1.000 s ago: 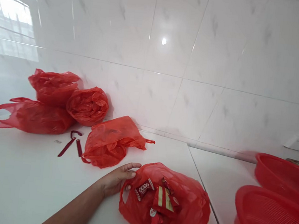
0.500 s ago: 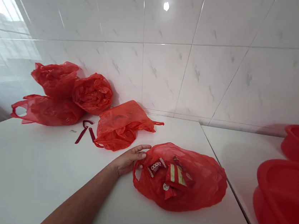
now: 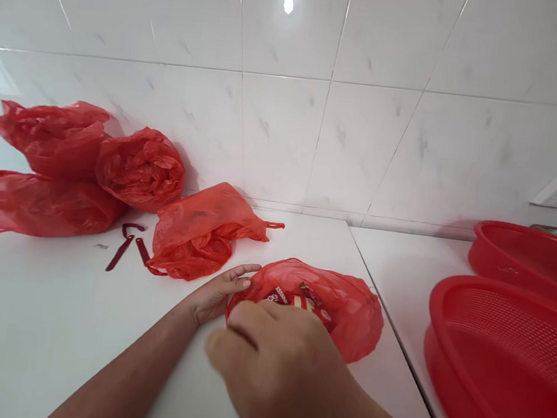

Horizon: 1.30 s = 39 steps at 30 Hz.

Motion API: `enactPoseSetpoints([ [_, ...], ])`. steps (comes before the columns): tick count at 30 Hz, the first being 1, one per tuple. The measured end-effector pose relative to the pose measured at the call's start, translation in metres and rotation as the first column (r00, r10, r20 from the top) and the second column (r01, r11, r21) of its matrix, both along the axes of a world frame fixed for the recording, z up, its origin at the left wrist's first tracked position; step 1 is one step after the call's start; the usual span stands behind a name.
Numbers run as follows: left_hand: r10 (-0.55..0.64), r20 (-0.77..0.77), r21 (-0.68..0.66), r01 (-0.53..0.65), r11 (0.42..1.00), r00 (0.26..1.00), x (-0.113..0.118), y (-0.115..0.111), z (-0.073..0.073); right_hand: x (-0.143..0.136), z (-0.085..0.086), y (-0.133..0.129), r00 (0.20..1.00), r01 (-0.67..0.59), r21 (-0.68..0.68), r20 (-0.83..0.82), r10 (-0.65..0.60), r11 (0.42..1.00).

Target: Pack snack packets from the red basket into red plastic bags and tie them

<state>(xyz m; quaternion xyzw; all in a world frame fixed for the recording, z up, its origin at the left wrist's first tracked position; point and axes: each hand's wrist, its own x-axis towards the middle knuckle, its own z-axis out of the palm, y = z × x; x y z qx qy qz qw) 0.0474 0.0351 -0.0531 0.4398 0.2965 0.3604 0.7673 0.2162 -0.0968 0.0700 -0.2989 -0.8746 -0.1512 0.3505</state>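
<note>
A red plastic bag [image 3: 353,305] lies on the white tabletop, and small wrapped snacks [image 3: 305,303] show through its film. My left hand [image 3: 221,293] grips the bag's left edge by the handle, with the index finger stretched along the rim. In front of the bag, my right hand [image 3: 285,364] is blurred, its fingers curled and closed. Whatever it may hold is hidden. It covers the lower left of the bag and part of the snacks.
More red plastic bags [image 3: 142,170] are piled at the left by the tiled wall. Another slack bag [image 3: 205,234] lies behind my left hand, beside dark red strip pieces [image 3: 120,251]. Red plastic baskets [image 3: 506,329] stand on the right, past a seam in the tabletop.
My right hand has come into view from below and now hides part of the bag. The left hand keeps its place at the bag's edge. The view has turned right, showing more of the baskets.
</note>
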Motion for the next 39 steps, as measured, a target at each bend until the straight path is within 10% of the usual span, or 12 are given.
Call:
enactPoseSetpoints([
  [10, 0.108, 0.031, -0.004, -0.108, 0.994, 0.994, 0.002, 0.005, -0.008, 0.031, -0.086, 0.048, 0.942, 0.304, -0.405, 0.264, -0.208, 0.862],
  [17, 0.131, 0.015, -0.003, -0.131, 0.991, 0.991, 0.004, 0.002, -0.006, 0.069, -0.120, 0.060, 0.895, 0.424, -0.749, 0.258, -0.365, 0.509],
  [29, 0.067, -0.062, 0.096, -0.061, 0.994, 0.996, 0.005, -0.002, -0.003, 0.075, -0.118, 0.070, 0.769, 0.280, -0.742, -0.207, -0.605, 0.610],
  [36, 0.122, -0.010, 0.063, -0.121, 0.991, 0.992, 0.004, 0.000, -0.008, 0.082, -0.108, 0.068, 0.720, 0.351, -0.729, -0.190, -0.667, 0.587],
  [39, 0.153, 0.026, 0.048, -0.155, 0.987, 0.988, 0.003, 0.001, -0.009, 0.086, -0.103, 0.057, 0.752, 0.303, -0.681, -0.259, -0.606, 0.667],
])
